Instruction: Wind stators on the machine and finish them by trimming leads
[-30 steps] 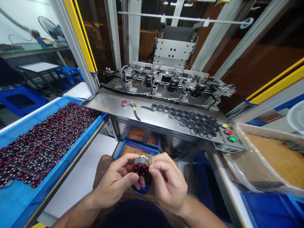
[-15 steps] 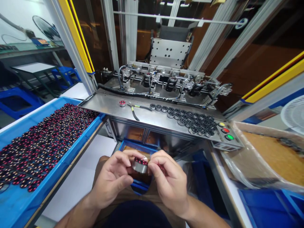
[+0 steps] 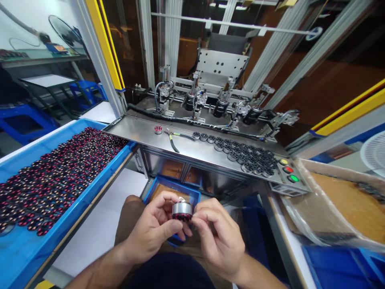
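Observation:
A small round motor part [image 3: 182, 210], with a silver metal shell and red windings showing underneath, is held in front of my lap. My left hand [image 3: 150, 230] grips it from the left with thumb and fingers. My right hand [image 3: 218, 237] pinches its right side with the fingertips. Below the hands a small blue bin [image 3: 192, 195] with a brown bottom sits under the machine shelf.
A large blue tray [image 3: 90, 192] at the left holds many red-wound stators. The steel shelf [image 3: 150, 132] carries one red stator [image 3: 158, 129], pliers [image 3: 172, 141], several black rotor shells [image 3: 246, 154] and three buttons [image 3: 288, 169]. A plastic-lined box [image 3: 343, 200] stands at the right.
The part has been turned in my hands: its red windings faced me a second ago, now the silver shell faces up. The hands stayed over my lap.

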`<state>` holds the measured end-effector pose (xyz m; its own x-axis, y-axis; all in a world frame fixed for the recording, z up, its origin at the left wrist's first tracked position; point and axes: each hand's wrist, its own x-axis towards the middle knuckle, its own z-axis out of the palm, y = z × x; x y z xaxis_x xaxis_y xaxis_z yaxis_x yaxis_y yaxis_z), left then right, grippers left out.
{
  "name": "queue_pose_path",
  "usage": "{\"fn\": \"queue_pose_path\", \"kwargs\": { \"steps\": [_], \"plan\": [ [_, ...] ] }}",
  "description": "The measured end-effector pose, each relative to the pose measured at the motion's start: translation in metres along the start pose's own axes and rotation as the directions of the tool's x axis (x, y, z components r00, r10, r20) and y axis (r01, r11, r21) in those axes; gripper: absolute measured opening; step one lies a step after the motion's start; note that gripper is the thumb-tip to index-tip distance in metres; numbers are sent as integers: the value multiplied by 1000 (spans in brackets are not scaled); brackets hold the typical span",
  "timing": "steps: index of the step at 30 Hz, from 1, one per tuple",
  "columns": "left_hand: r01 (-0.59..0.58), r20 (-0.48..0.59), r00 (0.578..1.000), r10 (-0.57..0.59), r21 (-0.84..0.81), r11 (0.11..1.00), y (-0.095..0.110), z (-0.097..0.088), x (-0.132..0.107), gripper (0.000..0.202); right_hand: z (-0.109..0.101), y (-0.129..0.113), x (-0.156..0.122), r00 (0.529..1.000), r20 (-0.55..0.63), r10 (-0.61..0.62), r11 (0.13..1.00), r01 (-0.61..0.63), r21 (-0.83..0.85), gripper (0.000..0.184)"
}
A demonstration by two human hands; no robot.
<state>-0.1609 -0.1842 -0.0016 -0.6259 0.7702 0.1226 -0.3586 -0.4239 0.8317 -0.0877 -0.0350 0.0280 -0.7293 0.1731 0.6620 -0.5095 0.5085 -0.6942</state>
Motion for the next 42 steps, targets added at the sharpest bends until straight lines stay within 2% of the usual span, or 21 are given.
{"fn": "queue_pose_path", "kwargs": {
  "steps": [2,4,6,8,10,12,15,19,22,26,36,42],
  "plan": [
    [-103,-19,994,105,78,992,0,1,-1,29,3,-1,-1,995,-21,102,993,-101,55,17],
    [-220,-36,972,234,225,949,-1,2,-2,36,6,0,-3,972,-24,234,962,-227,152,18],
    [-339,-38,923,383,390,856,-2,2,-3,50,10,3,-5,926,15,377,884,-365,294,22],
    [-430,-1,866,499,508,746,-3,1,-3,62,13,7,-8,860,96,501,749,-486,450,26],
    [-474,39,831,555,572,670,-4,-1,-3,66,17,11,-12,796,186,576,596,-564,571,28],
    [-477,53,824,564,603,640,-4,-3,-3,69,19,14,-16,748,243,618,477,-602,641,28],
    [-447,28,838,546,610,655,-5,-5,-5,70,21,15,-19,707,271,653,393,-623,677,28],
    [-383,-26,882,471,544,747,-3,-4,-6,66,22,15,-22,682,270,680,381,-643,664,26],
    [-366,-51,893,447,497,787,-2,-3,-5,64,22,15,-22,683,261,683,400,-647,649,27],
    [-379,-61,886,460,475,794,0,-3,-4,64,23,16,-22,696,255,671,423,-642,639,28],
    [-341,-90,901,424,457,821,1,-1,-6,57,20,10,-18,744,226,628,492,-605,626,29],
    [-344,-52,910,411,457,820,1,0,-9,58,21,14,-21,733,226,642,482,-614,625,29]
  ]
}}
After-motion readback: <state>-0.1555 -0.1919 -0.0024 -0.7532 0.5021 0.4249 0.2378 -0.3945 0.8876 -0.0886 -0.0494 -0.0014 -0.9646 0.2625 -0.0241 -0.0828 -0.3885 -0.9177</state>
